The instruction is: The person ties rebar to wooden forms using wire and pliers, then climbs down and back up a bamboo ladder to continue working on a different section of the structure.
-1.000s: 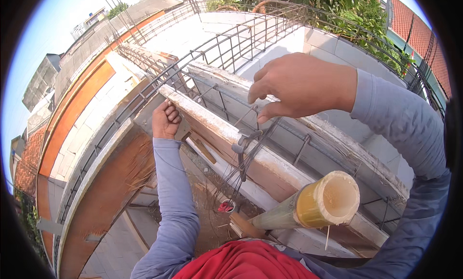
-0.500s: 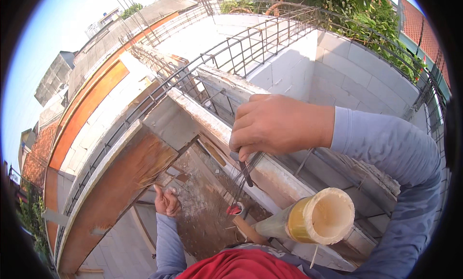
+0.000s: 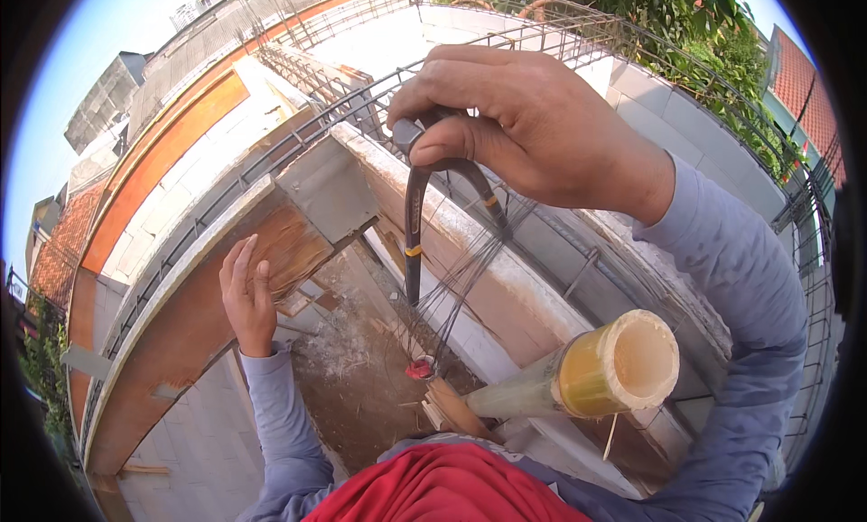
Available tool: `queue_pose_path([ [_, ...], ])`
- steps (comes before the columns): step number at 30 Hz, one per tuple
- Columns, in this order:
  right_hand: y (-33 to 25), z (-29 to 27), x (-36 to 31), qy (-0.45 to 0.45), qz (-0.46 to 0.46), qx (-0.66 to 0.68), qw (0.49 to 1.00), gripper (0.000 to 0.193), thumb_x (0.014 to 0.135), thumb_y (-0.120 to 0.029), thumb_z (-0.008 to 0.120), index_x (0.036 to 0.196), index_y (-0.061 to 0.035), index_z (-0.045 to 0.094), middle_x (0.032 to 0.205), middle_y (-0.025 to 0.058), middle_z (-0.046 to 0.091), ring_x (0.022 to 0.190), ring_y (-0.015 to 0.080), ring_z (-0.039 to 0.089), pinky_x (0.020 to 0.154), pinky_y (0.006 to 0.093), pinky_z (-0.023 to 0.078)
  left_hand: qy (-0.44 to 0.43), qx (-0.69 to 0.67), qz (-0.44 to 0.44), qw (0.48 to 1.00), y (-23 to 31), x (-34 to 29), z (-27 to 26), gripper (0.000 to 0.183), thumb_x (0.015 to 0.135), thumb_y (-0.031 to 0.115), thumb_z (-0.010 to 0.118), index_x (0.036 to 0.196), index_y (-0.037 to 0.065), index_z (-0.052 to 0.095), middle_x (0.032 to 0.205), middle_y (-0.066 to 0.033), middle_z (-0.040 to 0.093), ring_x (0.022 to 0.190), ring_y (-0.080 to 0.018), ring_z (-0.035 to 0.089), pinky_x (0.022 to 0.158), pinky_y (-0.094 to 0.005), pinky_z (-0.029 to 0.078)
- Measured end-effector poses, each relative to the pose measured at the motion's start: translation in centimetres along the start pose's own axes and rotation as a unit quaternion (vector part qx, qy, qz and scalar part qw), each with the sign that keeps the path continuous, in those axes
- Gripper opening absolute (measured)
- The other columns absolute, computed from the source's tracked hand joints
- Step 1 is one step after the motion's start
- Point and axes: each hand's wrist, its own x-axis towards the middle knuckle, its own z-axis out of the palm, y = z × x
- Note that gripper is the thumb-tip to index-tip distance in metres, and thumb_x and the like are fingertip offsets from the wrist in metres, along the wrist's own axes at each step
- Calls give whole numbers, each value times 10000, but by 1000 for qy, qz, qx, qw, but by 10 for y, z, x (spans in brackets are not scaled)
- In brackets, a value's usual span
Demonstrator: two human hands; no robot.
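A long rebar cage (image 3: 578,34) runs along the concrete beam formwork (image 3: 470,251) above rooftops. Lower right, a cut bamboo pole (image 3: 605,368) points up. The right hand (image 3: 533,116) has its grip pressed around dark pincers (image 3: 420,206), held over thin tie wires (image 3: 470,269). The left hand (image 3: 246,296) hangs spread, fingers loose, beside the wooden formwork board (image 3: 199,314).

Single head view, looking steeply down, very close on right hand (image 3: 533,125) at 12 o'clock; left hand (image 3: 246,296) farther, 9 o'clock.
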Motion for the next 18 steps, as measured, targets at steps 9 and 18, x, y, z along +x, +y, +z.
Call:
queue_pose_path([
  [9, -23, -17, 72, 93, -53, 80, 991, 241, 1015, -207, 623, 1016, 27, 681, 885, 211, 697, 874, 394, 681, 785, 444, 535, -177, -548, 76, 814, 161, 55, 52, 838, 913, 525, 750, 1489, -13, 468, 1465, -175, 546, 1262, -294, 586, 1062, -415, 467],
  [18, -65, -48, 161, 29, -19, -225, 974, 355, 982, -281, 662, 1023, 66, 728, 905, 263, 725, 886, 414, 710, 822, 461, 558, -202, -745, 72, 631, 180, 106, 4, 463, 1128, 365, 386, 1463, 49, 435, 1354, -313, 607, 1063, -328, 731, 630, -262, 600],
])
